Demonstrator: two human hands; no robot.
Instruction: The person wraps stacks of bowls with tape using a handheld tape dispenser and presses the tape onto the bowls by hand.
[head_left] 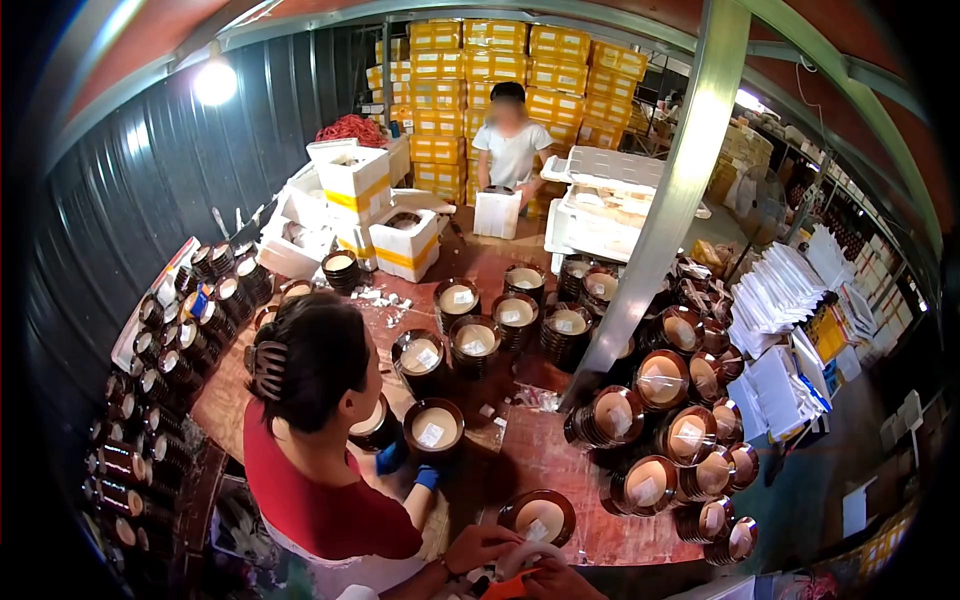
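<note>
At the bottom edge, my right hand is closed around an orange tape dispenser carrying a whitish roll of tape. Just left of the roll is my left hand, its fingers bent together and reaching toward the tape; what they pinch, if anything, is hidden. Directly beyond both hands stands a brown-rimmed bowl with a cream inside and a white label in it.
A co-worker in red with blue gloves handles a bowl stack at my left. Bowl stacks crowd the table's right side. A metal post rises there. Another person stands at the far end near foam boxes.
</note>
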